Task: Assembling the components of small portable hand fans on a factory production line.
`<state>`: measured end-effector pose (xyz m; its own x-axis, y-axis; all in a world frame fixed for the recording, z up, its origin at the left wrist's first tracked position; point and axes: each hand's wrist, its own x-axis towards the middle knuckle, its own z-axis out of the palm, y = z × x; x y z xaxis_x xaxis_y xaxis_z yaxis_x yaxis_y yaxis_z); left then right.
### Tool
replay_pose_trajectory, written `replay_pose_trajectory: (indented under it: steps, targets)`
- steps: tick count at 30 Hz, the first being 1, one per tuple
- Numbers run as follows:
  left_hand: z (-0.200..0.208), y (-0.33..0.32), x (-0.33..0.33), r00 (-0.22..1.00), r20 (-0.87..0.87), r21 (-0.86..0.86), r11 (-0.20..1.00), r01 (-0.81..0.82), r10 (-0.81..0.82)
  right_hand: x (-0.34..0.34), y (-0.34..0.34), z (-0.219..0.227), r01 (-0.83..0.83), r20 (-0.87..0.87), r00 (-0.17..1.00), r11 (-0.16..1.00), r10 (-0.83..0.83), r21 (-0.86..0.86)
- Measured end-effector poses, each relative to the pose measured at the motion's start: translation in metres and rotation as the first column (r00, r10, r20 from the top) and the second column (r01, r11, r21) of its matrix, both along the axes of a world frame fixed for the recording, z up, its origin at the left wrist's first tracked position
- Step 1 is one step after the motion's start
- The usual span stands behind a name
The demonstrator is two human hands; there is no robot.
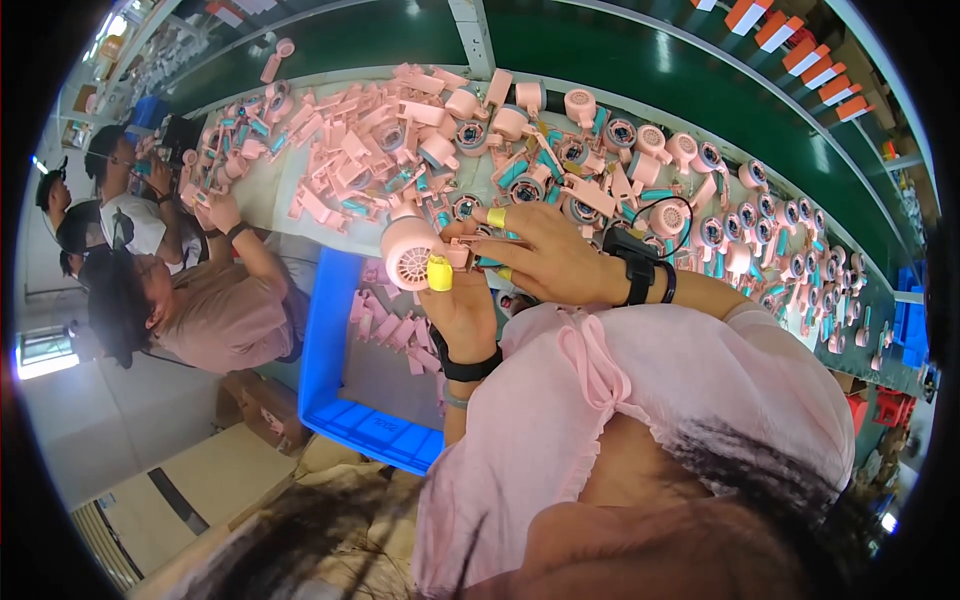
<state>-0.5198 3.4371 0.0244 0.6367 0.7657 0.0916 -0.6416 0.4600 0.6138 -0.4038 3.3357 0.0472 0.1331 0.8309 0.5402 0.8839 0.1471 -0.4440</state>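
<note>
A pink handheld fan (411, 262) with a round slotted grille is in my left hand (464, 310), whose yellow-capped thumb presses beside the grille. My right hand (550, 250) reaches over from the right, its fingers closed about the fan's open handle end, where a bit of teal shows. Yellow covers are on fingertips of both hands. Part of the handle is hidden behind my right fingers. Just beyond my hands lies a heap of pink plastic shells (350, 150). Half-built fans (620, 133) with teal batteries lie to the right of it.
Below the table's near edge, a blue bin (375, 430) holds pink pieces. Rows of fan units (770, 230) stretch along the table to the right. Orange-and-white pieces (775, 35) sit on a shelf above. At left, a co-worker (215, 310) handles pink parts at the same table.
</note>
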Motion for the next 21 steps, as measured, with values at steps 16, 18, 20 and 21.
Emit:
replay_pose_trajectory:
  steps: [16, 18, 20, 21]
  targets:
    - [-0.067, 0.031, -0.052, 0.982, -0.148, -0.284, 0.946, -0.157, 0.118, 0.045, 0.077, -0.037, -0.364, -0.431, 0.879, 0.872, 0.204, -0.328]
    - [-0.074, 0.04, -0.061, 0.978, -0.14, -0.282, 0.941, -0.188, 0.153, 0.052, 0.106, -0.047, -0.36, -0.365, 0.905, 0.851, 0.218, -0.382]
    - [-0.077, 0.048, -0.071, 0.97, -0.164, -0.302, 0.927, -0.224, 0.182, 0.05, 0.138, -0.051, -0.331, -0.246, 0.939, 0.827, 0.241, -0.454]
    - [-0.08, 0.052, -0.074, 0.961, -0.192, -0.335, 0.908, -0.254, 0.198, 0.047, 0.158, -0.053, -0.326, -0.18, 0.945, 0.803, 0.272, -0.499]
